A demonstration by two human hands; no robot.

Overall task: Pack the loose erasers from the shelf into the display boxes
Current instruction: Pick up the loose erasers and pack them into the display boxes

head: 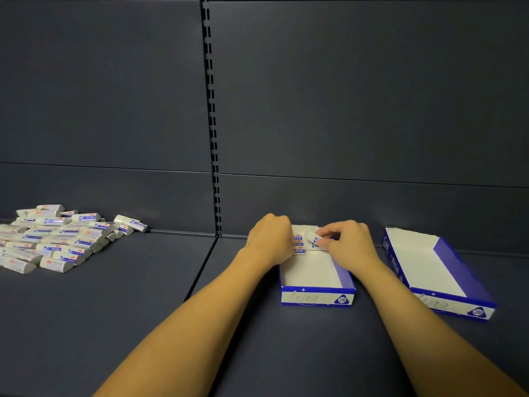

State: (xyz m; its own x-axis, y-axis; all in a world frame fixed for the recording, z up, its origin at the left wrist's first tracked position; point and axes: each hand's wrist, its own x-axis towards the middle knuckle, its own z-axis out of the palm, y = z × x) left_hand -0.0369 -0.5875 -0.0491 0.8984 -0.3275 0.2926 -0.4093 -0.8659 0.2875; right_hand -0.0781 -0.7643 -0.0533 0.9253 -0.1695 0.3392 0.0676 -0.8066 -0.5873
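2 hands at display box, right hand pinching eraser, left hand steadying packed erasers

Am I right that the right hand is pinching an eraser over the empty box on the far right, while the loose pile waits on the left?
Not quite: the head view shows the right hand pinching the eraser over the middle box, not the empty box on the far right. The loose pile does wait on the left.

The shelf and its back panel look like matt, smooth dark grey painted metal. The display boxes are printed cardboard, blue and white outside, plain white inside. The loose erasers wear slightly glossy printed paper sleeves.
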